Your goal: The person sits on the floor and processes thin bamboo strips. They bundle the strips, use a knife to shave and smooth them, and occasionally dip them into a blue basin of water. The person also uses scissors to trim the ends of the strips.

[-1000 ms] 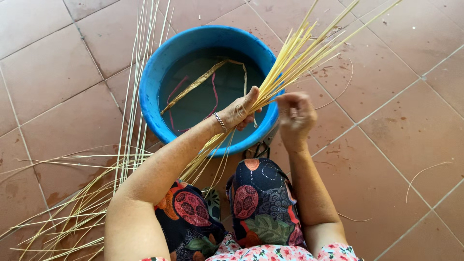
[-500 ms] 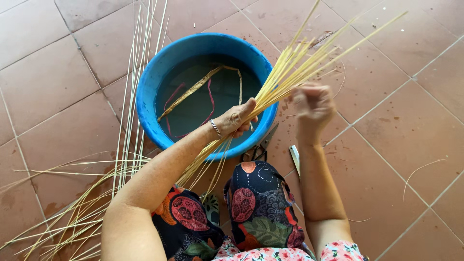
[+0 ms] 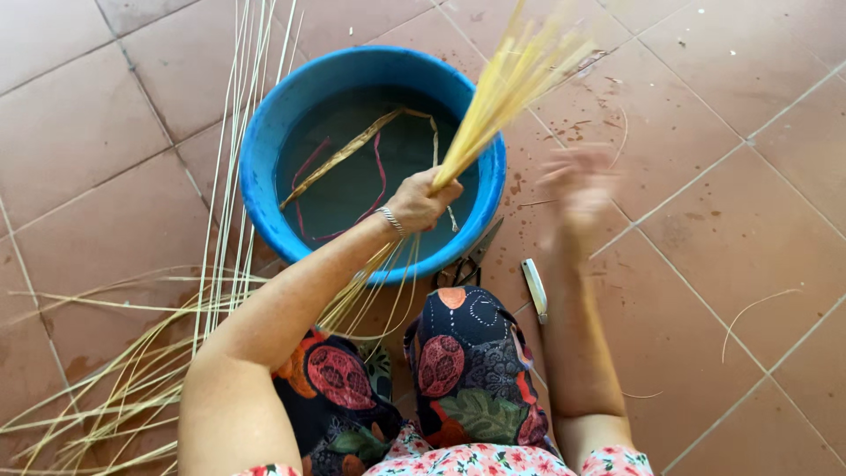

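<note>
My left hand (image 3: 421, 199) grips a bundle of yellow straw stems (image 3: 511, 84) near its middle, over the front rim of a blue basin (image 3: 264, 150). The stem tips fan up and to the right, blurred. The lower ends trail down past my wrist towards my lap. My right hand (image 3: 577, 189) is blurred by motion, raised over the tiles to the right of the basin, apart from the bundle; whether it holds anything is unclear. The basin holds dark water with a soaked straw strip (image 3: 339, 159) and thin red strands (image 3: 381, 172).
Long pale straw stems (image 3: 233, 150) lie on the brown tiles left of the basin and spread in a loose heap (image 3: 97, 388) at lower left. Scissors (image 3: 467, 260) and a small white-handled knife (image 3: 534, 289) lie by my knees. A single curved stem (image 3: 758, 308) lies at right.
My right hand has let go of the bundle and swung out to the right. The bundle has turned more upright in my left hand, and its tips have drawn together.
</note>
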